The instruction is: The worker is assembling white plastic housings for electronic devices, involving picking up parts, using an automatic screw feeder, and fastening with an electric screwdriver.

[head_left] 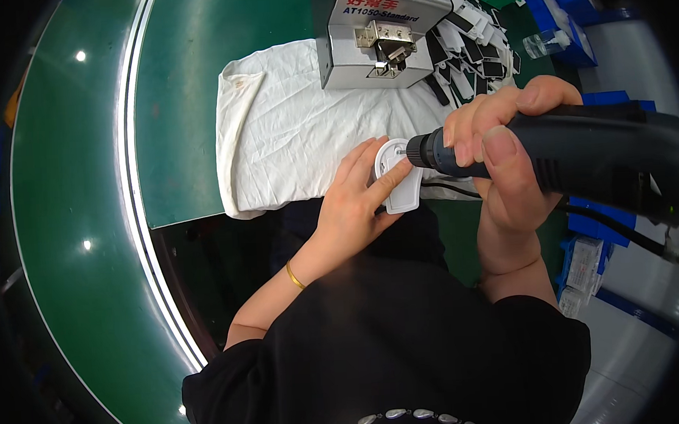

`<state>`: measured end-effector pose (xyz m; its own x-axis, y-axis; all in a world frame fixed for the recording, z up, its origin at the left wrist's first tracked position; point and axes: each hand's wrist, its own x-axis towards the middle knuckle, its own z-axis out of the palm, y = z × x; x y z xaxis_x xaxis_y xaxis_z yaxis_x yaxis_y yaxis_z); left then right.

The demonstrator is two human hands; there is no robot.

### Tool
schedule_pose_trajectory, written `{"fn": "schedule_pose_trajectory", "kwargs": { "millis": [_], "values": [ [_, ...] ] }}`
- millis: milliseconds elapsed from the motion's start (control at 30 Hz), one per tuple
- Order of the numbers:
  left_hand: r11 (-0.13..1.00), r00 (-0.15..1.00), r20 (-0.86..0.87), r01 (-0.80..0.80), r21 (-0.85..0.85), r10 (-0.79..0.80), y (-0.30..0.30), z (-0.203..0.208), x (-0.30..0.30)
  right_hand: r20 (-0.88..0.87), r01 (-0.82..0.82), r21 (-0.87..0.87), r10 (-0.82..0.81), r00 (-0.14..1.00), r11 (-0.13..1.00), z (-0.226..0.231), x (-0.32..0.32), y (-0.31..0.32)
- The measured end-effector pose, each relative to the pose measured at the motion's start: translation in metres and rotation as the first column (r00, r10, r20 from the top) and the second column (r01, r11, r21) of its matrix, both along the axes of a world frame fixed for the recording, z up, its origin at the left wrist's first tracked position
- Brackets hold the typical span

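Observation:
My right hand (511, 140) is wrapped round a black electric screwdriver (587, 152), which lies nearly level with its tip pointing left. The tip meets a white plastic housing (404, 196), rounded at its far end and narrower toward me. With my left hand (357, 188) I grip that housing from its left side, fingers along the far edge and thumb across its face. The housing is at the near edge of a white cloth (298, 123). Whether a screw sits under the tip is too small to tell.
A grey metal machine (382, 51) with a brass-coloured fitting stands on the cloth's far side. Right of it lies a heap of white and black parts (472, 43). A clear bottle (546, 44) and blue bins (617, 230) are at the right. A black cable (612, 219) hangs below the screwdriver.

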<state>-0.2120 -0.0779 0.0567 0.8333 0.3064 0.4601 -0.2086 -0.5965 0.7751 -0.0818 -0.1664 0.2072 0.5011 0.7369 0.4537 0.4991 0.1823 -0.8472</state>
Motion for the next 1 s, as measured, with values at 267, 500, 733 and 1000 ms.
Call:
{"fn": "schedule_pose_trajectory", "kwargs": {
  "millis": [267, 500, 733, 1000],
  "values": [
    [1.000, 1.000, -0.016, 0.000, 0.001, 0.000, 0.001, 0.001, -0.002, 0.249, 0.067, -0.151, -0.028, 0.968, 0.986, -0.003, 0.006, -0.004],
    [1.000, 1.000, -0.001, 0.001, -0.003, -0.001, 0.000, 0.000, -0.002, 0.024, -0.071, -0.019, 0.072, 0.997, 0.997, -0.010, 0.006, -0.002],
    [0.999, 1.000, -0.013, -0.002, 0.036, 0.003, -0.001, 0.001, -0.001, -0.188, -0.076, 0.191, 0.112, 0.976, 0.979, -0.016, 0.028, -0.008],
    [0.845, 0.996, -0.005, 0.075, 0.529, -0.086, 0.006, 0.025, 0.003, -0.401, 0.699, -0.229, -0.720, 0.566, 0.677, -0.054, 0.212, -0.112]
  ]
}}
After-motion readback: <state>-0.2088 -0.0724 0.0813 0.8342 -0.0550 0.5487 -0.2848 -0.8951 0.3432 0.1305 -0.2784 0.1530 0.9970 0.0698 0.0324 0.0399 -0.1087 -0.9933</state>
